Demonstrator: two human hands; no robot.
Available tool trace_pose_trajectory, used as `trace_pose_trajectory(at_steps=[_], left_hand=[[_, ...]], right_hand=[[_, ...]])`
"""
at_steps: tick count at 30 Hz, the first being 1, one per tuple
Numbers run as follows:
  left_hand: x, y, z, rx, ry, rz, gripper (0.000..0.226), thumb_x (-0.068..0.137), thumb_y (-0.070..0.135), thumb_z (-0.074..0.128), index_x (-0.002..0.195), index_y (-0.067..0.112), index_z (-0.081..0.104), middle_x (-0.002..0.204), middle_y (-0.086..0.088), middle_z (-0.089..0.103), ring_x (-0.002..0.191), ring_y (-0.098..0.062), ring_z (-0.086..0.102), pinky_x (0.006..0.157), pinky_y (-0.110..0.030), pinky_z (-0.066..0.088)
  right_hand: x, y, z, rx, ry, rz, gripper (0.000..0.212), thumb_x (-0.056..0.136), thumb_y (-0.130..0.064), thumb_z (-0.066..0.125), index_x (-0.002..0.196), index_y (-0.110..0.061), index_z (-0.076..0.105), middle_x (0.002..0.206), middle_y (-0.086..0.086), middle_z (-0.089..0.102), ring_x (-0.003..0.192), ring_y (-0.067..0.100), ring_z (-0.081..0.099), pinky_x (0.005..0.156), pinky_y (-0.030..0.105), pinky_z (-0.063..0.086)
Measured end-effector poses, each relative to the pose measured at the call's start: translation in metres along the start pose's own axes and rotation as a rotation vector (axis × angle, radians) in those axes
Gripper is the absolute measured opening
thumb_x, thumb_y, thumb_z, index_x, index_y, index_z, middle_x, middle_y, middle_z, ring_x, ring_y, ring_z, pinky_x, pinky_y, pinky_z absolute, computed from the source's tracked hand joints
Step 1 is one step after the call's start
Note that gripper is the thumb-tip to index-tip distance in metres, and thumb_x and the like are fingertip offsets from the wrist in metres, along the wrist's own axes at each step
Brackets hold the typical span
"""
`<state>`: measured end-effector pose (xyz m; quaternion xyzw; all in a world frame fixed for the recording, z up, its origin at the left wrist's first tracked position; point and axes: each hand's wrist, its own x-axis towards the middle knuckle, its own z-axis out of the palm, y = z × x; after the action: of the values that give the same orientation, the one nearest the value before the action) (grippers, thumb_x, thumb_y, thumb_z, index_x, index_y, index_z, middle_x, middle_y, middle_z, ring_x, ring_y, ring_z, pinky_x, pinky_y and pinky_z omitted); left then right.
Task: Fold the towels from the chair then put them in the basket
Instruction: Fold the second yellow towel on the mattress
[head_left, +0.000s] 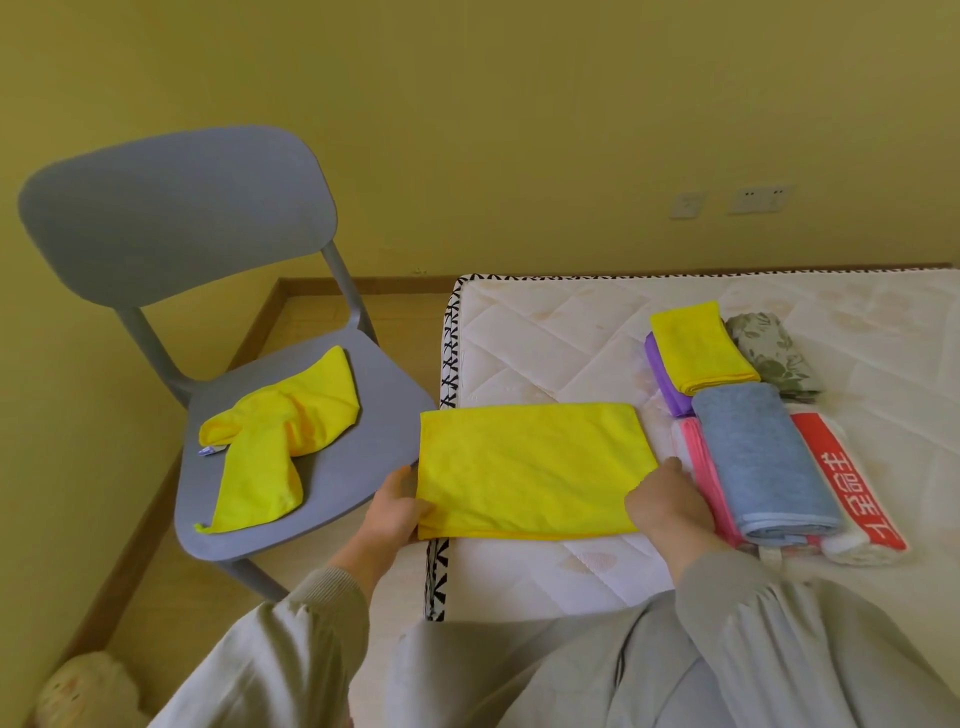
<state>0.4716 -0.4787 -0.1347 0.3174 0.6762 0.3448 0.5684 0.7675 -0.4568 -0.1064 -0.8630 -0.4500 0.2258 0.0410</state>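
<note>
A yellow towel (524, 467), folded into a wide rectangle, lies flat on the near left corner of the white mattress (561, 332). My left hand (392, 512) grips its near left corner, which overhangs the mattress edge. My right hand (667, 504) rests on its near right corner, fingers bent down on the cloth. A second yellow towel (275, 441) lies crumpled on the seat of the grey chair (171, 218) to the left. No basket is in view.
To the right on the mattress lie folded towels: a yellow one (698, 348) on a purple one (662, 379), a blue one (761, 457) over a pink one (706, 478), a red-and-white one (852, 488) and a leaf-patterned one (774, 353). A soft toy (83, 696) lies on the floor.
</note>
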Motion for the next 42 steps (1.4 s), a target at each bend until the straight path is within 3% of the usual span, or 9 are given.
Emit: trace_pose_trajectory(at_steps=[3, 6, 11, 21, 25, 28, 35, 39, 42], left_hand=[[0.003, -0.004, -0.006, 0.282, 0.146, 0.158, 0.080, 0.088, 0.000, 0.055, 0.151, 0.023, 0.012, 0.133, -0.015, 0.048, 0.115, -0.032, 0.054, 0.090, -0.045, 0.050], [0.009, 0.004, 0.006, 0.641, 0.307, 0.409, 0.069, 0.090, 0.007, 0.053, 0.150, 0.016, 0.021, 0.146, -0.011, 0.034, 0.133, -0.030, 0.036, 0.107, -0.042, 0.035], [0.030, 0.022, 0.052, 1.085, 0.237, 0.631, 0.062, 0.094, 0.017, 0.044, 0.151, 0.018, 0.019, 0.159, -0.006, 0.014, 0.145, -0.026, 0.011, 0.117, -0.043, 0.014], [0.082, 0.004, 0.104, 1.311, 0.171, 0.669, 0.059, 0.097, 0.037, 0.019, 0.152, 0.027, 0.001, 0.160, 0.005, -0.008, 0.142, -0.018, -0.023, 0.116, -0.047, -0.005], [0.084, 0.002, 0.105, 1.330, 0.189, 0.662, 0.060, 0.095, 0.040, 0.018, 0.152, 0.029, 0.002, 0.160, 0.005, -0.007, 0.143, -0.017, -0.021, 0.116, -0.047, -0.004], [0.081, 0.004, 0.102, 1.313, 0.230, 0.608, 0.061, 0.097, 0.045, 0.022, 0.152, 0.029, 0.004, 0.160, 0.003, -0.003, 0.147, -0.021, -0.011, 0.116, -0.047, -0.005], [0.070, 0.001, 0.085, 1.234, 0.316, 0.394, 0.070, 0.095, 0.056, 0.009, 0.152, 0.019, -0.007, 0.159, 0.000, -0.013, 0.146, -0.023, -0.016, 0.117, -0.051, -0.003], [0.065, 0.003, 0.083, 1.178, 0.345, 0.301, 0.072, 0.096, 0.054, 0.012, 0.151, 0.013, -0.008, 0.159, -0.003, -0.015, 0.146, -0.023, -0.016, 0.117, -0.054, -0.002], [0.061, 0.006, 0.084, 1.258, 0.346, 0.365, 0.071, 0.096, 0.054, 0.011, 0.152, 0.014, -0.006, 0.159, -0.005, -0.016, 0.145, -0.026, -0.019, 0.116, -0.055, -0.007]], right_hand=[[-0.002, -0.010, 0.008, -0.242, 0.126, -0.176, 0.061, 0.087, -0.017, 0.042, 0.143, -0.009, 0.022, 0.142, 0.012, 0.034, 0.131, 0.031, 0.034, 0.107, 0.041, 0.031], [-0.002, -0.030, 0.024, -0.305, 0.164, -0.416, 0.072, 0.088, -0.021, 0.046, 0.150, -0.011, 0.009, 0.152, 0.012, 0.020, 0.139, 0.030, 0.022, 0.113, 0.040, 0.021], [0.006, -0.051, 0.047, -0.321, 0.107, -0.543, 0.066, 0.095, -0.027, 0.038, 0.152, -0.015, 0.006, 0.160, 0.008, 0.000, 0.146, 0.025, 0.004, 0.117, 0.042, 0.009], [0.035, -0.074, 0.091, -0.281, 0.138, -0.748, 0.057, 0.098, -0.036, 0.028, 0.152, -0.030, 0.009, 0.160, -0.004, 0.000, 0.147, 0.020, -0.004, 0.116, 0.047, -0.001], [0.040, -0.069, 0.097, -0.285, 0.142, -0.749, 0.057, 0.097, -0.040, 0.025, 0.152, -0.031, 0.009, 0.160, -0.006, 0.000, 0.147, 0.017, -0.004, 0.116, 0.046, -0.004], [0.051, -0.058, 0.088, -0.285, 0.151, -0.685, 0.059, 0.097, -0.045, 0.023, 0.152, -0.031, 0.006, 0.160, -0.007, -0.001, 0.147, 0.014, -0.003, 0.116, 0.045, -0.003], [0.081, -0.020, 0.055, -0.272, 0.127, -0.414, 0.061, 0.099, -0.046, 0.017, 0.152, -0.023, -0.001, 0.160, -0.002, -0.007, 0.147, 0.016, -0.005, 0.117, 0.046, 0.001], [0.081, -0.016, 0.049, -0.236, 0.103, -0.372, 0.062, 0.099, -0.045, 0.017, 0.152, -0.020, -0.003, 0.160, 0.004, -0.005, 0.147, 0.019, -0.003, 0.118, 0.042, 0.001], [0.078, -0.019, 0.049, -0.241, 0.123, -0.359, 0.062, 0.099, -0.045, 0.019, 0.152, -0.018, -0.001, 0.160, 0.006, -0.002, 0.147, 0.020, -0.001, 0.118, 0.043, 0.003]])
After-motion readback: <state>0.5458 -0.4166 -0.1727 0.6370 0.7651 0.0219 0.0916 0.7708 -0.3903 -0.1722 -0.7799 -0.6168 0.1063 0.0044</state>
